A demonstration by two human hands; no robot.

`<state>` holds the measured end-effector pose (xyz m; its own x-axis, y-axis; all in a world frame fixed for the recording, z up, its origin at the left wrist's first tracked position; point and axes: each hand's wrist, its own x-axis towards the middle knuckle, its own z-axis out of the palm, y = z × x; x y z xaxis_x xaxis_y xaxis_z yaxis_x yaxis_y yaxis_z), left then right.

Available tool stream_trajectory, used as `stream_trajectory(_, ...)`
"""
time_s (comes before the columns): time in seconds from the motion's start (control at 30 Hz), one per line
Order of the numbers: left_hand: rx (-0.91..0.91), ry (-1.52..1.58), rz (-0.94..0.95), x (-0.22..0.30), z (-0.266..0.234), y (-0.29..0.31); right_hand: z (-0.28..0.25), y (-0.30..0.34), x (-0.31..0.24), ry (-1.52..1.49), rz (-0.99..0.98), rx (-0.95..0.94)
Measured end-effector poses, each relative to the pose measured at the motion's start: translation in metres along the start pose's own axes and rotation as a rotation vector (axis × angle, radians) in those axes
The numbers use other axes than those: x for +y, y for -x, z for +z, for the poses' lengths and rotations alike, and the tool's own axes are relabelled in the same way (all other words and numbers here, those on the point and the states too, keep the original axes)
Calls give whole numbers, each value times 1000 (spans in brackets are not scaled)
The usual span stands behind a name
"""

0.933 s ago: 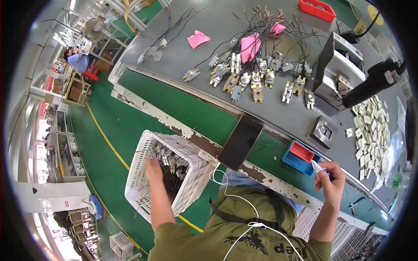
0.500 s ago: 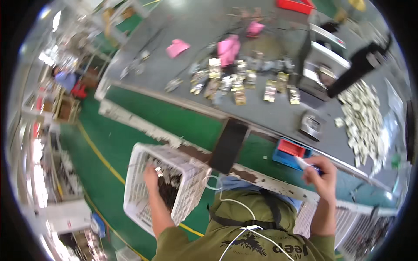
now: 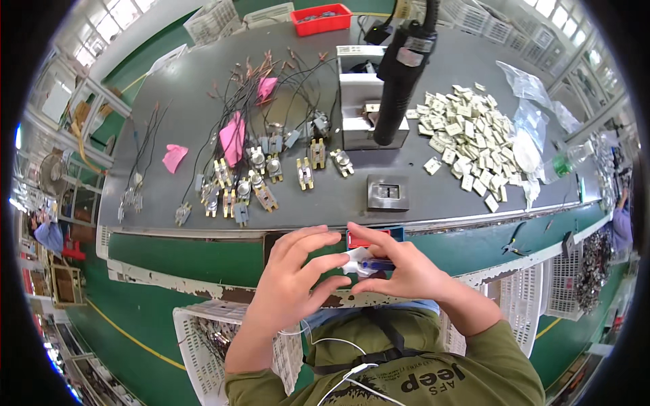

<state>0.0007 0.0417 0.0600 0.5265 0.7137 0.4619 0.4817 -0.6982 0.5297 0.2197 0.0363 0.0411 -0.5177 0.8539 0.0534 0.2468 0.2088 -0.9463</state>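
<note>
My two hands meet in front of my chest, over the near edge of the grey workbench point(image 3: 169, 122). My right hand point(image 3: 406, 271) grips a small marker-like stick point(image 3: 369, 264) with a blue barrel and a white end. My left hand point(image 3: 291, 281) has its fingers spread, with thumb and fingertips pinching the white end. Just beyond the hands lie a small red tray point(image 3: 359, 237) and a blue one point(image 3: 396, 233). A white plastic basket point(image 3: 196, 338) with metal parts stands below my left forearm.
On the bench are several wired switch parts point(image 3: 271, 169), pink cloths point(image 3: 233, 139), a metal block point(image 3: 387, 193), a heap of white pieces point(image 3: 467, 135) and a grey machine point(image 3: 369, 111) with a black cylinder point(image 3: 399, 74). Pliers point(image 3: 514, 240) lie right. Another person point(image 3: 47, 233) stands far left.
My left hand came up out of the white basket and joined my right hand at the marker. My head turned, so the bench now fills the view.
</note>
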Motion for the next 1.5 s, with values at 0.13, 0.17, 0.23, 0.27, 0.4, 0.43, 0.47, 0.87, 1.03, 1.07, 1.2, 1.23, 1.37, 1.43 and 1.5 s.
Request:
stream_trajectory(0.13, -26, 18, -152, 3, 7, -10, 2, -3, -1, 84, -18, -20)
stream_trajectory(0.17, -62, 40, -173, 3, 8, -15, 2, -3, 0, 138, -18, -40)
stream_trajectory(0.23, -98, 60, -193, -2, 9, -19, 2, -4, 2, 192, -21, -61)
stream_trajectory(0.27, -110, 107, -194, -7, 9, -19, 1, -5, 2, 214, -77, -19)
stream_trajectory(0.4, -108, 278, -236, -7, 4, -19, 0, -2, 1, 134, -61, 37)
stream_trajectory(0.43, -104, 276, -233, -6, 1, -20, -3, 0, 2, 137, -65, 37)
stream_trajectory(0.47, -52, 298, -249, -6, -2, -20, -5, 3, 4, 133, -41, 23)
stream_trajectory(0.87, -13, 277, -274, -1, -20, -25, -18, -15, -8, -337, 47, 101)
stream_trajectory(1.03, -8, 278, -280, 5, -18, -27, -14, -35, -14, -351, 137, 2)
stream_trajectory(1.07, 13, 250, -294, 6, -18, -25, -14, -35, -14, -350, 138, -7)
stream_trajectory(1.2, 22, -70, -184, 2, -20, -29, -18, -34, -22, -384, 191, 15)
stream_trajectory(1.23, -8, -21, -146, 0, -20, -28, -17, -34, -17, -290, 123, 22)
stream_trajectory(1.37, -12, 69, -203, 1, -19, -28, -5, -33, -29, -45, 49, 46)
stream_trajectory(1.43, -4, 124, -235, 1, -17, -27, 4, -34, -25, 7, 25, 80)
stream_trajectory(1.5, 3, 181, -263, 2, -18, -27, 6, -35, -21, 18, 11, 146)
